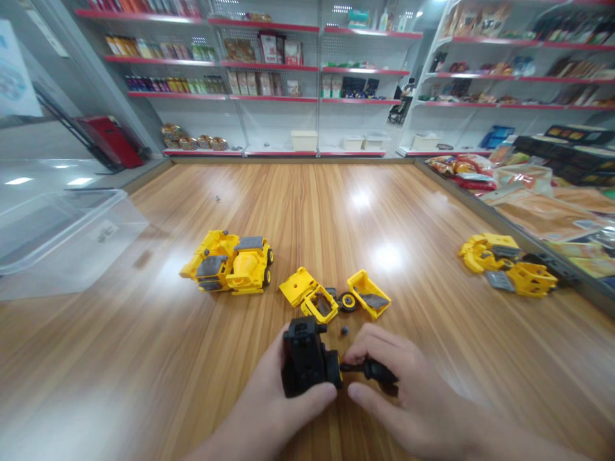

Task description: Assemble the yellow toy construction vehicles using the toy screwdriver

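Left hand (276, 403) closed round a black toy chassis (306, 358); thumb across the lower front, fingers behind, mostly hidden. Chassis sits upright within that grip, its base near the thumb, held above the wooden table (168, 358). A black wheel (333, 369) with a yellow hub is on the chassis's right side, facing the right hand (416, 384). Right hand half curled on a black screwdriver (379, 371), index finger bent over the shaft, thumb lower and standing a little off it. Shaft runs roughly level, tip at the wheel hub; exact contact too small to tell. So chassis is in the left hand and just left of the right hand, the screwdriver bridging the gap.

Beyond the hands, near: small dark piece (344, 331) on the table, just past the right fingertips. Farther out, a yellow panel (298, 287), a yellow cab frame (331, 315), a loose wheel (348, 301) and a tilted yellow dump bed (360, 282) lie close together. Yellow toy vehicles (250, 269) stand side by side to the left, well apart from the hands; more yellow toy parts (531, 278) far right. Clear bin (96, 195) at left edge, stocked shelves (269, 64) behind.
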`<state>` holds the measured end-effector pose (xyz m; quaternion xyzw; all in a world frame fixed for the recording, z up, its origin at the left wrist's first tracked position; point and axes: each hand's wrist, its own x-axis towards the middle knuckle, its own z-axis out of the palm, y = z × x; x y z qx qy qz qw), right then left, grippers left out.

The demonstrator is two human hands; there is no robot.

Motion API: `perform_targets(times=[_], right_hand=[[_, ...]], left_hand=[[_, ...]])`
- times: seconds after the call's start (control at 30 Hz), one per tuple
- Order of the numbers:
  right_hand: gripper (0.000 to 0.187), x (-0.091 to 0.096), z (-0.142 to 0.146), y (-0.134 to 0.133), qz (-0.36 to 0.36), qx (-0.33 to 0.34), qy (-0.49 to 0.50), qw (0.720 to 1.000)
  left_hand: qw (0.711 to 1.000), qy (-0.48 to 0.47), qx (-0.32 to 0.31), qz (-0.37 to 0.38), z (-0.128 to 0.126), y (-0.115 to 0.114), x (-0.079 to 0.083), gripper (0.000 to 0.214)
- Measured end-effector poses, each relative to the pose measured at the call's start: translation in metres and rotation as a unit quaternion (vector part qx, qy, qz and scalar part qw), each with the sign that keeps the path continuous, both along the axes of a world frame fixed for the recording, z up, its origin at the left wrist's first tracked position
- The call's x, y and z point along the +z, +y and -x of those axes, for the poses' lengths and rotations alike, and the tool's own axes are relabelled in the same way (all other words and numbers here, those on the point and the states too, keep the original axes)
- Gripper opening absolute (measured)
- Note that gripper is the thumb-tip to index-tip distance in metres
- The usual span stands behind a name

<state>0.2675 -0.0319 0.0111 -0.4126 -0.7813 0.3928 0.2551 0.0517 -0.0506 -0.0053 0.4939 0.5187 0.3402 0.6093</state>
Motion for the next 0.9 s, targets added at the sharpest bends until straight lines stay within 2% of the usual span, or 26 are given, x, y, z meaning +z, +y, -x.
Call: perform_targets(times=[0.17,0.27,0.37,0.5,0.57,0.6,0.7,0.8,0.9], right_hand=[[0.016,-0.01,-0.004,-0.001,-0.146,0.039,0.012,0.988],[0.014,-0.012,-0.004,-0.002,-0.167,0.044,-0.015,0.985],[0.016,-0.01,0.0,-0.004,-0.127,0.039,-0.06,0.989],[0.036,-0.009,0.003,-0.003,0.06,0.035,-0.088,0.994],[0.035,-0.009,0.003,-0.002,0.098,0.033,-0.083,0.991],[0.029,-0.009,0.003,-0.001,0.08,0.026,-0.079,0.993],[0.007,-0.011,0.0,0.0,-0.034,0.012,-0.062,0.997],[0.011,-0.011,-0.002,0.0,-0.099,0.05,-0.063,0.992],[0.017,-0.009,-0.003,-0.001,-0.116,0.074,-0.091,0.986]], left_hand=[[1.0,-0.017,-0.005,0.009,0.0,0.001,0.003,0.043],[1.0,-0.016,-0.012,-0.015,-0.001,-0.001,0.001,0.04],[0.999,-0.015,-0.006,-0.035,-0.002,-0.004,-0.003,0.04],[0.999,-0.006,-0.02,-0.038,-0.001,-0.005,-0.007,0.039],[0.999,0.004,-0.023,-0.031,0.001,-0.004,-0.007,0.039],[0.999,0.01,-0.022,-0.026,0.002,-0.003,-0.006,0.04],[1.0,0.013,-0.015,-0.011,0.003,0.001,-0.004,0.04],[1.0,-0.004,-0.019,0.0,0.002,0.002,-0.002,0.041],[0.999,-0.012,-0.027,-0.01,0.001,0.001,-0.001,0.04]])
